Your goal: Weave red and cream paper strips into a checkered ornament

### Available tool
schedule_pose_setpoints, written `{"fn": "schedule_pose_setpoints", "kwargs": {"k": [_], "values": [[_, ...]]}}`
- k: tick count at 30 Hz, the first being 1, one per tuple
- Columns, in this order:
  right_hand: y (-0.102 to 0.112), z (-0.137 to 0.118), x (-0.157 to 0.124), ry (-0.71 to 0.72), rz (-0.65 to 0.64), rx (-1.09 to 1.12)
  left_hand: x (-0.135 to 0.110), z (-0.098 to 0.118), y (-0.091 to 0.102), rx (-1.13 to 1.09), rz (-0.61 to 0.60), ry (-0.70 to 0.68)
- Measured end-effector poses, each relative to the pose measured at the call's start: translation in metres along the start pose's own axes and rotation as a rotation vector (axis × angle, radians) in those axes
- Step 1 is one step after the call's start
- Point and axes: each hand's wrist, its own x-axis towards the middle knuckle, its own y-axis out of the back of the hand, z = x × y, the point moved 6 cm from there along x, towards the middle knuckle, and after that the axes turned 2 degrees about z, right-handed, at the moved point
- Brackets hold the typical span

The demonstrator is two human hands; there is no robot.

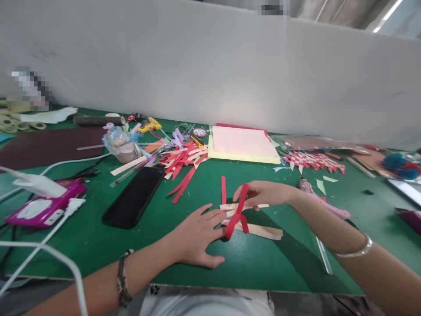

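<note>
Resting left hand (pixel 198 235) spread on green counter (pixel 263 270), head view, fingertips at left ends of pale strips (pixel 265 231), bent red strip (pixel 236 214) crossing over them between both hands, right hand (pixel 269 193) curled behind it, grip partly hidden, cannot tell if pinching, strip pile (pixel 184 159) farther back.

Left side of the green table (pixel 263 272): magenta power strip (pixel 50 206), white charger (pixel 42 184) on top, black phone (pixel 133 197) lying flat to its right. Beyond the phone, blue-frilled pot (pixel 123 147), yellow glue gun (pixel 149 126) behind. Far right, fluffy blue-and-red bundle (pixel 397 164).
</note>
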Motion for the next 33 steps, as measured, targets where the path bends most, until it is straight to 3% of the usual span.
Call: {"fn": "schedule_pose_setpoints", "kwargs": {"k": [4,6,12,20,26,33], "values": [[0.001,-0.017,0.009,-0.002,-0.230,-0.089,0.000,0.000,0.000,-0.005,-0.003,0.004],[0.003,-0.028,0.016,0.015,-0.280,-0.189,0.000,0.001,0.001,-0.004,-0.001,0.006],[0.014,-0.049,0.035,-0.055,-0.162,-0.573,0.000,0.001,0.002,0.013,0.003,0.004],[0.004,-0.074,0.040,-0.098,-0.043,-0.627,0.001,0.002,0.003,0.028,0.025,-0.003],[-0.004,-0.061,0.022,-0.059,0.032,-0.478,0.002,0.003,0.003,0.010,0.004,0.004],[0.000,-0.013,-0.018,-0.121,0.213,-0.206,0.001,0.001,0.001,-0.020,-0.018,0.021]]}}
